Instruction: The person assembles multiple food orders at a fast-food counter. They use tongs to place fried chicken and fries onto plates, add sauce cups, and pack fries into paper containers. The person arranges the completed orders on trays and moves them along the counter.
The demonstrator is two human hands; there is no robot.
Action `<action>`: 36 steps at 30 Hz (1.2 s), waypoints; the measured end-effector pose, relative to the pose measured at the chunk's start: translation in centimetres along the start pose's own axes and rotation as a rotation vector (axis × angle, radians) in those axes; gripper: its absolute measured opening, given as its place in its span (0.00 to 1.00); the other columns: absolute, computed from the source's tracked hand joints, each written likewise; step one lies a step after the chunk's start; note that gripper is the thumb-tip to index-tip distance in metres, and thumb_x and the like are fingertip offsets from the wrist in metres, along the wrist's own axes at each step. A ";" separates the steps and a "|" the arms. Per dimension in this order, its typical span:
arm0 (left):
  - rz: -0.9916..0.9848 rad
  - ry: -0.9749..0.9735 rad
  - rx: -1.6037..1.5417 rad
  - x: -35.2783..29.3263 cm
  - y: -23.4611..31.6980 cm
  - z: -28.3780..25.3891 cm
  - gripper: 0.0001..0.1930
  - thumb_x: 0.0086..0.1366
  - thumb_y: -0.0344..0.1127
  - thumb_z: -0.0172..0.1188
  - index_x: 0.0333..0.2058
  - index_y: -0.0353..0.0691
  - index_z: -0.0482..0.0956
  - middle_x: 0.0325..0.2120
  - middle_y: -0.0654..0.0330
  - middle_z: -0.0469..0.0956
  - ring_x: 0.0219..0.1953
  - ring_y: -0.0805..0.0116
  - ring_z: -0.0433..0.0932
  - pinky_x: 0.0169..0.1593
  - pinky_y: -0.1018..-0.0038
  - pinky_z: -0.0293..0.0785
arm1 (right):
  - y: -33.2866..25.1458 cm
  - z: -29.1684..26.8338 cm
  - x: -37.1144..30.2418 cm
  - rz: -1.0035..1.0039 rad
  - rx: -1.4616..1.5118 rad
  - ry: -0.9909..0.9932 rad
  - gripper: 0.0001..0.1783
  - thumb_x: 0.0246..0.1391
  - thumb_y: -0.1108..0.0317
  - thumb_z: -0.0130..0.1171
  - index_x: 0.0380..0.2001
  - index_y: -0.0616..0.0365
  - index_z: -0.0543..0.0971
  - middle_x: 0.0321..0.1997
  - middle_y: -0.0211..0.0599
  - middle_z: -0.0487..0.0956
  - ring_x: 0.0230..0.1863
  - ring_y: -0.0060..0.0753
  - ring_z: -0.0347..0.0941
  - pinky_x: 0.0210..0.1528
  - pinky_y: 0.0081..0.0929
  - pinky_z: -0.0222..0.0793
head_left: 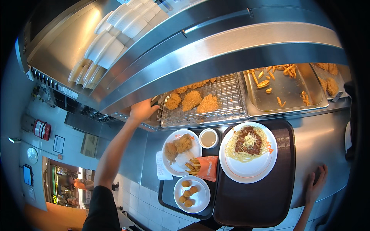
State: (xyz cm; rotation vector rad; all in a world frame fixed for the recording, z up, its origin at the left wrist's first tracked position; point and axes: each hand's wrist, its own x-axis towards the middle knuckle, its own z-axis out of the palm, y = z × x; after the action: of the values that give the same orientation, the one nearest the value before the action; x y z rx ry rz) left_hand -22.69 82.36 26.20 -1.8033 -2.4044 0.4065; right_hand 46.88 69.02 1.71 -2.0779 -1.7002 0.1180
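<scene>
My left hand (142, 110) reaches to the left end of the wire rack (227, 90), its fingers closed around a dark handle (155, 101) that is mostly hidden. Pieces of fried chicken (191, 101) lie on the rack beside it. My right hand (317, 184) rests on the steel counter (314, 140), thumb and fingers apart around a dark patch, perhaps shadow. Between my arms, a brown tray (254, 204) bears a plate of spaghetti (248, 142) with meat sauce and grated cheese. Left of it are a plate of chicken (183, 143) and a red carton of fries (206, 168).
A second dark tray (165, 198) carries a plate of round nuggets (187, 193). A cup of brown sauce (209, 138) and a paper slip (162, 166) lie nearby. Fries fill part of a steel pan (287, 90). A steel shelf (231, 48) overhangs the food; stacked white containers (110, 46) stand above.
</scene>
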 end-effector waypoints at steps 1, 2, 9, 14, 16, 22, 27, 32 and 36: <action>0.052 0.012 0.062 0.5 0.9 0.6 0.33 0.62 0.55 0.60 0.60 0.42 0.68 0.46 0.44 0.79 0.48 0.47 0.80 0.51 0.58 0.75 | 0.0 0.0 0.0 -0.010 0.010 0.005 0.27 0.65 0.49 0.48 0.56 0.60 0.71 0.69 0.46 0.62 0.70 0.53 0.57 0.69 0.46 0.53; 0.064 0.003 0.151 1.1 1.9 1.4 0.32 0.62 0.53 0.59 0.60 0.41 0.68 0.45 0.45 0.79 0.46 0.48 0.80 0.49 0.58 0.76 | 0.0 0.1 0.0 -0.014 0.001 0.008 0.26 0.65 0.49 0.48 0.56 0.59 0.71 0.69 0.46 0.63 0.69 0.53 0.57 0.69 0.46 0.53; 0.136 0.301 0.558 5.9 5.8 6.7 0.22 0.65 0.35 0.50 0.57 0.34 0.67 0.40 0.47 0.79 0.33 0.53 0.84 0.34 0.62 0.81 | 0.3 0.2 0.1 -0.001 -0.071 0.010 0.24 0.63 0.52 0.51 0.55 0.56 0.72 0.68 0.44 0.64 0.69 0.53 0.58 0.69 0.47 0.54; 0.085 0.289 0.473 6.5 3.1 7.8 0.23 0.65 0.34 0.50 0.58 0.32 0.66 0.40 0.45 0.79 0.32 0.51 0.84 0.32 0.62 0.82 | -0.1 0.0 0.1 -0.029 -0.045 0.035 0.22 0.63 0.54 0.53 0.55 0.55 0.72 0.68 0.43 0.64 0.69 0.51 0.57 0.69 0.47 0.54; 0.131 0.375 0.520 6.8 2.2 8.4 0.23 0.65 0.35 0.49 0.57 0.32 0.67 0.42 0.43 0.78 0.33 0.49 0.84 0.35 0.60 0.82 | -0.5 -0.1 0.0 0.002 -0.033 0.038 0.22 0.62 0.55 0.53 0.55 0.54 0.72 0.68 0.43 0.64 0.70 0.51 0.57 0.69 0.47 0.54; 0.175 0.601 0.456 9.7 2.6 9.9 0.20 0.67 0.37 0.48 0.55 0.36 0.73 0.46 0.43 0.78 0.43 0.43 0.81 0.50 0.52 0.76 | -1.2 -0.6 0.2 0.003 -0.022 0.041 0.21 0.59 0.60 0.56 0.54 0.55 0.72 0.68 0.44 0.64 0.69 0.53 0.57 0.69 0.47 0.54; -0.016 0.109 -0.110 6.2 0.9 6.6 0.20 0.67 0.44 0.55 0.51 0.38 0.76 0.32 0.53 0.81 0.31 0.61 0.81 0.36 0.62 0.76 | -1.1 -0.8 0.4 -0.043 -0.014 0.046 0.21 0.56 0.64 0.57 0.53 0.57 0.72 0.66 0.47 0.65 0.67 0.55 0.59 0.67 0.48 0.55; -0.234 -0.346 -1.059 0.7 0.1 3.4 0.13 0.69 0.48 0.56 0.37 0.44 0.75 0.20 0.70 0.70 0.15 0.83 0.65 0.15 0.82 0.59 | -1.2 -1.0 0.3 -0.028 -0.024 0.060 0.22 0.53 0.67 0.59 0.52 0.56 0.72 0.65 0.47 0.65 0.67 0.55 0.59 0.67 0.48 0.57; -0.324 -0.464 -1.234 -0.6 0.0 2.8 0.12 0.71 0.46 0.54 0.34 0.45 0.71 0.21 0.68 0.70 0.15 0.82 0.64 0.14 0.82 0.59 | -1.7 -1.0 0.4 -0.018 0.008 0.062 0.23 0.53 0.67 0.59 0.53 0.55 0.72 0.66 0.44 0.64 0.67 0.54 0.59 0.67 0.48 0.56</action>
State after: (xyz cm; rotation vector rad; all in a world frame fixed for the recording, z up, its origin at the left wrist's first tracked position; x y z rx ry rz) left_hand -23.16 81.34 23.51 -1.5726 -3.6048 -1.0367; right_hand 45.75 69.41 3.34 -2.0386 -1.6783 0.0542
